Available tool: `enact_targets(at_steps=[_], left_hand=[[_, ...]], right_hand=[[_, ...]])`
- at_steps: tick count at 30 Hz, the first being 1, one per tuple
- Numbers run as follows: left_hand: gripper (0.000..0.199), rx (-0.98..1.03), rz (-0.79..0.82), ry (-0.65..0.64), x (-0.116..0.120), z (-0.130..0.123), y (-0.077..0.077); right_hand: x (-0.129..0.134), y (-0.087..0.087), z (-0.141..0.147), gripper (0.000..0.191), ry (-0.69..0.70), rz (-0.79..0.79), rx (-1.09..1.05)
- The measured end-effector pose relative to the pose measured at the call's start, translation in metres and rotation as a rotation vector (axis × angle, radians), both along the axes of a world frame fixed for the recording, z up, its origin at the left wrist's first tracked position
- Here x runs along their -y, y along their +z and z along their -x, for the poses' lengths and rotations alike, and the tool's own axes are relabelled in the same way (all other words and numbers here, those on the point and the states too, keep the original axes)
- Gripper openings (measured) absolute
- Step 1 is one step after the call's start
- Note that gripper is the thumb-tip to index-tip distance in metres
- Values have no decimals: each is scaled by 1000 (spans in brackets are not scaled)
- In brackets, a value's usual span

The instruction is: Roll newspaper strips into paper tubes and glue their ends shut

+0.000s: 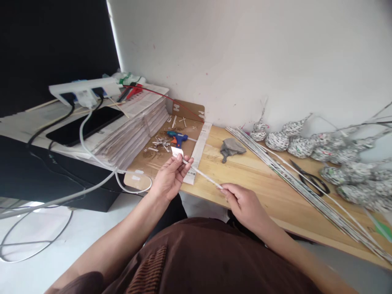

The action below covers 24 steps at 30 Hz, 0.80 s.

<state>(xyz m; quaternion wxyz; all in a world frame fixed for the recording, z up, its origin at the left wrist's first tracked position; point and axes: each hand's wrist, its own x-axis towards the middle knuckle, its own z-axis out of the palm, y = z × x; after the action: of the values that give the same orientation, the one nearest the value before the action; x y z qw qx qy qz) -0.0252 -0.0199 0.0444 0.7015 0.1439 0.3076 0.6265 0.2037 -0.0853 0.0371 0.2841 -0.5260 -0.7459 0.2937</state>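
Note:
Between my hands runs a thin white rolled paper stick (206, 176), slanting down to the right. My left hand (171, 173) pinches its upper end, where a flat flap of paper (177, 152) sticks out past the fingers. My right hand (240, 200) is closed around the lower end. Just beyond my left hand a blue glue gun (178, 139) lies on a stained cardboard sheet (143, 163), among white scraps (161, 143). To the right of the cardboard a crumpled grey cloth (232, 148) rests on the wooden table (211, 192).
A bundle of long paper sticks (281, 173) crosses the table at right, with black scissors (312, 181) beside it. Several woven gourd shapes (301, 146) line the wall. At left, stacked newspapers (131, 134) bear a phone (85, 125) and a power strip (85, 87); cables (82, 192) hang down.

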Motion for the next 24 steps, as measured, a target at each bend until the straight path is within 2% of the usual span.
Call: enact_targets(at_steps=[3, 4, 5, 6, 10, 11, 12, 16, 17, 19, 23, 24], left_hand=[[2, 18, 12, -2, -1, 0, 0], [4, 21, 16, -5, -1, 0, 0], [5, 21, 19, -7, -1, 0, 0], [6, 19, 22, -7, -1, 0, 0], [4, 8, 29, 2, -1, 1, -2], [4, 10, 27, -1, -1, 1, -3], [5, 14, 23, -7, -1, 2, -3], [7, 26, 20, -38, -1, 3, -6], [7, 23, 23, -48, 0, 3, -6], [5, 10, 24, -70, 1, 3, -8], [5, -5, 35, -50, 1, 2, -8], [6, 1, 42, -35, 0, 2, -7]], right_hand=[[1, 5, 3, 39, 137, 569, -357], [1, 6, 4, 42, 169, 692, -427], [1, 7, 5, 42, 175, 736, -448], [1, 8, 6, 40, 155, 692, -417], [1, 6, 9, 26, 46, 183, -125], [1, 4, 9, 26, 43, 153, -106], [1, 2, 9, 29, 59, 208, -130], [-1, -6, 5, 41, 228, 801, -445], [-1, -7, 5, 43, 260, 881, -487], [0, -7, 7, 42, 256, 862, -457], [2, -1, 16, 34, 140, 485, -255], [3, 0, 17, 33, 120, 439, -249]])
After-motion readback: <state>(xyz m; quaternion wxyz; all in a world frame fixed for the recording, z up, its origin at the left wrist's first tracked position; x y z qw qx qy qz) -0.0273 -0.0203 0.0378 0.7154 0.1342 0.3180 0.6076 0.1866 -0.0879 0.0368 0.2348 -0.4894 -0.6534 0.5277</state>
